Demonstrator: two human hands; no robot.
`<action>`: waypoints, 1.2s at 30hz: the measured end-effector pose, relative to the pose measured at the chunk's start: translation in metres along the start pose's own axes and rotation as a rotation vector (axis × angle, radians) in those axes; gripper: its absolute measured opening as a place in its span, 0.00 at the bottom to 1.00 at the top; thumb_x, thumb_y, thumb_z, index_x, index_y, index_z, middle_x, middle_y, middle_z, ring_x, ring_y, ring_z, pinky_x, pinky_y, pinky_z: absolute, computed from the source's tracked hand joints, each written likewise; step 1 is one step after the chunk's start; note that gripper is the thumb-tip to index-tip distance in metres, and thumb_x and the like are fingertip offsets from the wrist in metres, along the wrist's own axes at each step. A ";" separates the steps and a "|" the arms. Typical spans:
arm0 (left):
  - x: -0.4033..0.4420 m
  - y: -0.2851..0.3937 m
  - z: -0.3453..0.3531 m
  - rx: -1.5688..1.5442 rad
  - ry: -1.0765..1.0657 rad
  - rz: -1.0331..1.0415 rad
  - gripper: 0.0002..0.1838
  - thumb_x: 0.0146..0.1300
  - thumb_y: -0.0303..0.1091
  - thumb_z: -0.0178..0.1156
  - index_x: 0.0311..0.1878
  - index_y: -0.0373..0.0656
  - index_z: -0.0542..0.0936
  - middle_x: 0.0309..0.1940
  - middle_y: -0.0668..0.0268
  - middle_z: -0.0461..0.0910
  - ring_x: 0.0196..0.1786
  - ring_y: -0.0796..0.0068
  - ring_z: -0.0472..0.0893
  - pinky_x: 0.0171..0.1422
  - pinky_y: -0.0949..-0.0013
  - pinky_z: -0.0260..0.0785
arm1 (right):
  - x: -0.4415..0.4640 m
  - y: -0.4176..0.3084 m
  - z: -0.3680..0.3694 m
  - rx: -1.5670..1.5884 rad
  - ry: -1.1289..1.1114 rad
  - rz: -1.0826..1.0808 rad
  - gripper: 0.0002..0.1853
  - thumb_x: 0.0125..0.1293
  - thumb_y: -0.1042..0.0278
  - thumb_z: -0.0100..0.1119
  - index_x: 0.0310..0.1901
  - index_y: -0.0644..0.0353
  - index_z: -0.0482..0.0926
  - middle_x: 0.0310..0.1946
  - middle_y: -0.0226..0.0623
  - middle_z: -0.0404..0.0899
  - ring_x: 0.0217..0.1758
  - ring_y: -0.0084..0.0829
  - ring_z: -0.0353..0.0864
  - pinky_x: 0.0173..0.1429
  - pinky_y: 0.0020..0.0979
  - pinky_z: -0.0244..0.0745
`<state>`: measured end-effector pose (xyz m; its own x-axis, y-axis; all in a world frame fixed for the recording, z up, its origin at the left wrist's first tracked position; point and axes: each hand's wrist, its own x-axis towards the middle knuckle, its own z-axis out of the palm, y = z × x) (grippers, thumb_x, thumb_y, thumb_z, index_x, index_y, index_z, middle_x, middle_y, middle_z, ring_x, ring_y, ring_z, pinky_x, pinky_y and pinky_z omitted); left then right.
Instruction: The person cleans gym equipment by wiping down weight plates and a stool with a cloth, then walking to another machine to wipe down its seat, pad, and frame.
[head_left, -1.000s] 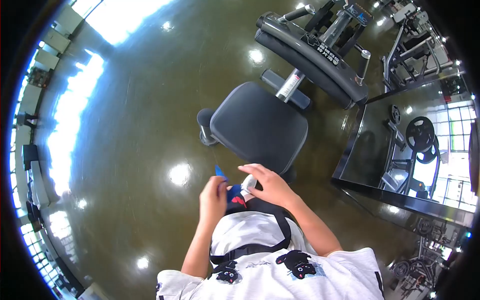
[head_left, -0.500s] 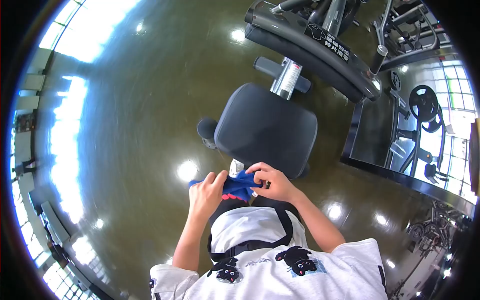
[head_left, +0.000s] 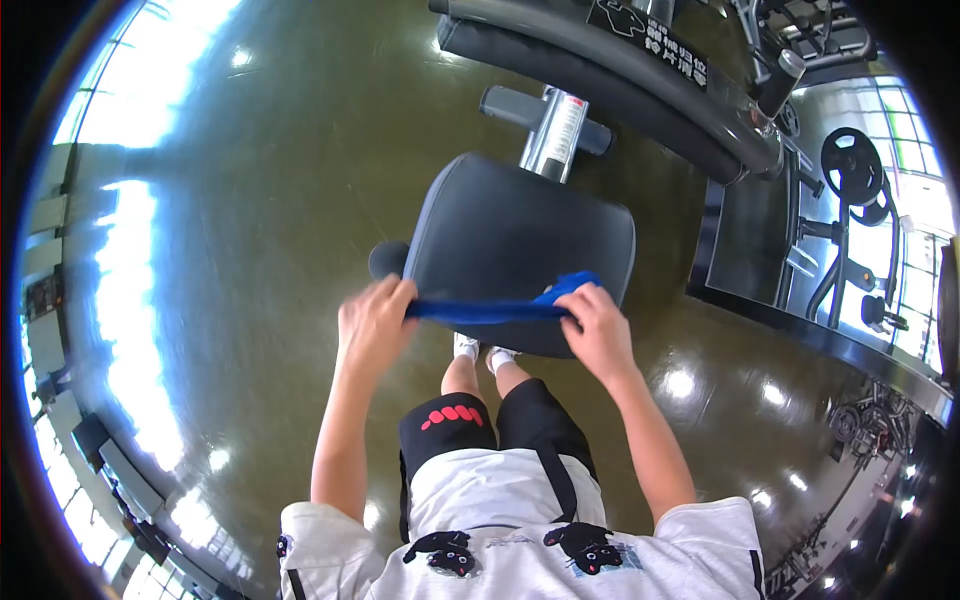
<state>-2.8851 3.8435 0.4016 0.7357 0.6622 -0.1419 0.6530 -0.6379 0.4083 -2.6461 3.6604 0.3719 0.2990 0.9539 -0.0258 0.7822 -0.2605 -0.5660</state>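
A blue cloth (head_left: 485, 311) is stretched in a narrow band between my two hands, above the front part of a dark padded seat (head_left: 515, 225). My left hand (head_left: 375, 320) is closed on the cloth's left end, its fingers a little blurred. Closed around the other end is my right hand (head_left: 597, 325), and a bunched fold of blue sticks up over its fingers. Whether the cloth touches the seat I cannot tell.
Beyond the seat stand a chrome post (head_left: 555, 135) and a long padded bar (head_left: 600, 75) of the machine. A roller pad (head_left: 388, 261) is at the seat's left. On the right, a framed mirror (head_left: 745, 240) reflects weight plates. My feet (head_left: 483, 347) are just below the seat.
Both hands have moved forward from my lap to over the seat and farther apart. The bunched cloth is now pulled out into a straight band. My view has shifted slightly.
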 end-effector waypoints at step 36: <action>-0.051 0.018 0.213 0.021 -0.106 -0.084 0.38 0.59 0.48 0.61 0.72 0.52 0.61 0.75 0.50 0.46 0.75 0.34 0.43 0.72 0.31 0.38 | -0.078 0.013 0.177 -0.252 -0.115 0.161 0.29 0.66 0.58 0.51 0.70 0.41 0.63 0.74 0.33 0.54 0.75 0.51 0.52 0.71 0.61 0.47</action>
<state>-2.8728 3.7147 0.2237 0.6921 0.6695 -0.2697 0.7161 -0.5904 0.3723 -2.7564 3.6094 0.2206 0.3778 0.9041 -0.1996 0.8446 -0.4249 -0.3257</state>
